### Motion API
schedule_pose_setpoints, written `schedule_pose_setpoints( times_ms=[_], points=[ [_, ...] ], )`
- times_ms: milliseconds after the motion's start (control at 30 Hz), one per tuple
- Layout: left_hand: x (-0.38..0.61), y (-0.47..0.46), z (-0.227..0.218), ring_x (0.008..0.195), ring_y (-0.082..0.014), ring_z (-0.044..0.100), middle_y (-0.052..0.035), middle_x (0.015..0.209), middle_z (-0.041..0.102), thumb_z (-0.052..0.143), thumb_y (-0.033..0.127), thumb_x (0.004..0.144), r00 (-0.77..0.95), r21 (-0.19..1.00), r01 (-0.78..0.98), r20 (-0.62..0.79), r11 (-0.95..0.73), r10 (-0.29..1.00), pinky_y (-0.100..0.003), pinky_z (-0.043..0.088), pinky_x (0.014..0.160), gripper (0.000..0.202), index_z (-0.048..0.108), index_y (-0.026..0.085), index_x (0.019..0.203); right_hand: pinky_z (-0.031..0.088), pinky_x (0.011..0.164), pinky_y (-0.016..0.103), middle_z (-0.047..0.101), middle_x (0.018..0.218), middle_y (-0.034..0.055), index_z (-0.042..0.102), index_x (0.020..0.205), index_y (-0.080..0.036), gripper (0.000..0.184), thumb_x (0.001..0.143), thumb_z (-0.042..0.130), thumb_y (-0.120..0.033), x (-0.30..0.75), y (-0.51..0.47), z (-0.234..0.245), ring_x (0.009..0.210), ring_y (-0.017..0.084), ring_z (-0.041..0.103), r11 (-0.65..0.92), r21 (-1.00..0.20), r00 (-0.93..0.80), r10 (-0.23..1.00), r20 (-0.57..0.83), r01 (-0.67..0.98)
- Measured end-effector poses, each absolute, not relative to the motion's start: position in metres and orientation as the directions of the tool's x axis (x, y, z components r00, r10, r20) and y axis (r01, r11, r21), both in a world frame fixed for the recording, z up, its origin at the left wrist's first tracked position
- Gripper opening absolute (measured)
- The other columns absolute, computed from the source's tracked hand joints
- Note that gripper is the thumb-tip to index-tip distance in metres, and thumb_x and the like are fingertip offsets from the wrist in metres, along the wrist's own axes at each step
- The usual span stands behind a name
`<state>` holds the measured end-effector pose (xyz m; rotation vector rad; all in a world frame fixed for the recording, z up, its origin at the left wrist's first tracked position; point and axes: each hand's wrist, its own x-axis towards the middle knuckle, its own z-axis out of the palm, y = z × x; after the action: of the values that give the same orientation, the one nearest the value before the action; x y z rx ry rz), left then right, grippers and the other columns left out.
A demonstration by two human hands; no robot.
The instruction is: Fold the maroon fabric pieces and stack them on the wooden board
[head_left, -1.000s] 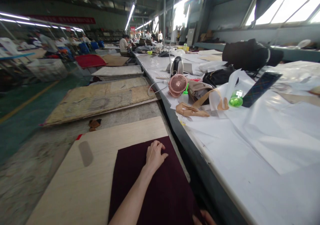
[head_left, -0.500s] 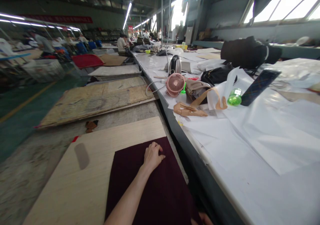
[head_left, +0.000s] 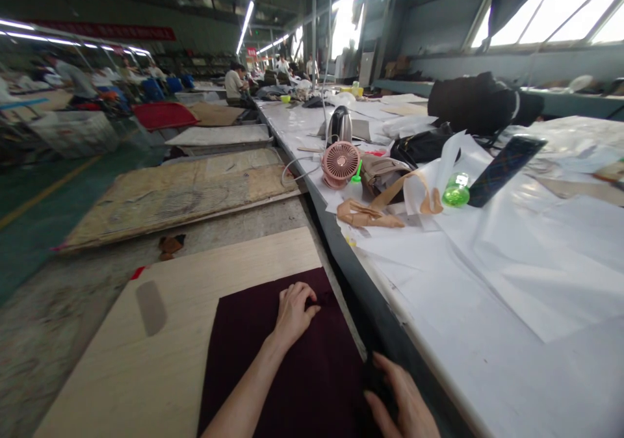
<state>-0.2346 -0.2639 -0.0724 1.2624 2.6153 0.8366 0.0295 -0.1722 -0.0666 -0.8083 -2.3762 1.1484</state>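
Note:
A dark maroon piece of cloth (head_left: 253, 334) lies flat on a pale wooden board (head_left: 195, 295). My left hand (head_left: 295, 308) rests near the cloth's far edge, its fingers curled and a small fold of the fabric bunched at the thumb. Low at the right, my right hand (head_left: 402, 392) is beside the cloth's right edge. Its thumb and fingers are bent around a black, blurred thing (head_left: 377, 376) whose kind I cannot make out.
Along my right runs a long white-covered table (head_left: 439, 282) with a pink fan (head_left: 341, 164), a metal kettle (head_left: 340, 125), a brown bag (head_left: 383, 175), tan straps (head_left: 368, 214) and a green-bottomed container (head_left: 457, 190). A dark gap separates it from the board. A person (head_left: 234, 84) sits farther back.
My right hand has come up into view from the bottom edge with the black thing. Under my left hand, the cloth has bunched a little at the fingertips.

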Motion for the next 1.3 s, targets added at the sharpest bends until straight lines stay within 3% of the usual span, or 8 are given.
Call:
schedule_pose_setpoints(
  times_ms=[167, 333, 533, 767, 1000, 1300],
  points=[
    [-0.230, -0.268, -0.075, 0.097, -0.0213, 0.053, -0.0009, 0.095, 0.060, 0.064, 0.024, 0.080, -0.636, 0.537, 0.701, 0.174, 0.469, 0.751, -0.039, 0.031, 0.091, 0.009, 0.055, 0.023, 0.084, 0.039, 0.102, 0.040, 0.052, 0.132, 0.0077, 0.039, 0.136, -0.021, 0.057, 0.081, 0.052, -0.027, -0.059, -0.144, -0.049, 0.120, 0.023, 0.049, 0.463, -0.813, -0.807, 0.590, -0.013, 0.352],
    [-0.227, -0.271, -0.076, 0.098, -0.0199, 0.053, 0.0004, 0.095, 0.061, 0.062, 0.024, 0.082, -0.629, 0.545, 0.711, 0.210, 0.445, 0.748, -0.040, 0.029, 0.096, 0.008, 0.055, 0.023, 0.085, 0.039, 0.095, 0.037, 0.060, 0.120, 0.0039, 0.039, 0.137, -0.024, 0.064, 0.076, 0.058, -0.020, -0.115, -0.131, -0.052, 0.114, 0.022, 0.050, 0.464, -0.721, -0.797, 0.569, -0.203, 0.515],
    [-0.228, -0.271, -0.081, 0.098, -0.0204, 0.054, 0.0002, 0.095, 0.062, 0.062, 0.024, 0.081, -0.643, 0.562, 0.701, 0.230, 0.440, 0.730, -0.041, 0.029, 0.096, 0.013, 0.054, 0.023, 0.090, 0.039, 0.086, 0.033, 0.066, 0.099, 0.0043, 0.062, 0.106, -0.023, 0.029, 0.077, 0.061, -0.026, -0.120, -0.132, -0.059, 0.103, 0.024, 0.057, 0.481, -0.651, -0.769, 0.582, -0.264, 0.587],
    [-0.233, -0.281, -0.079, 0.102, -0.0220, 0.055, -0.0023, 0.102, 0.063, 0.065, 0.026, 0.079, -0.650, 0.570, 0.693, 0.228, 0.442, 0.725, -0.045, 0.028, 0.101, 0.044, 0.049, 0.025, 0.120, 0.039, 0.070, 0.028, 0.068, 0.082, 0.0028, 0.059, 0.089, -0.021, 0.012, 0.081, 0.056, -0.030, -0.086, -0.144, -0.057, 0.082, 0.022, 0.064, 0.472, -0.607, -0.738, 0.599, -0.311, 0.639],
    [-0.228, -0.297, -0.080, 0.119, -0.0229, 0.048, -0.0064, 0.126, 0.057, 0.053, 0.031, 0.088, -0.593, 0.523, 0.738, 0.199, 0.428, 0.780, -0.047, 0.025, 0.108, 0.040, 0.047, 0.025, 0.127, 0.036, 0.060, 0.027, 0.064, 0.064, -0.0001, 0.053, 0.070, -0.023, 0.019, 0.085, 0.048, -0.034, -0.032, -0.163, -0.062, 0.066, 0.021, 0.063, 0.410, -0.674, -0.733, 0.614, -0.294, 0.614],
    [-0.228, -0.300, -0.082, 0.120, -0.0234, 0.048, -0.0074, 0.126, 0.057, 0.052, 0.035, 0.089, -0.587, 0.506, 0.752, 0.220, 0.423, 0.779, -0.046, 0.031, 0.106, 0.040, 0.049, 0.023, 0.127, 0.033, 0.055, 0.027, 0.061, 0.058, -0.0006, 0.050, 0.060, -0.022, 0.022, 0.079, 0.050, -0.033, -0.024, -0.168, -0.064, 0.060, 0.020, 0.060, 0.322, -0.708, -0.698, 0.636, -0.330, 0.628]
  ],
)
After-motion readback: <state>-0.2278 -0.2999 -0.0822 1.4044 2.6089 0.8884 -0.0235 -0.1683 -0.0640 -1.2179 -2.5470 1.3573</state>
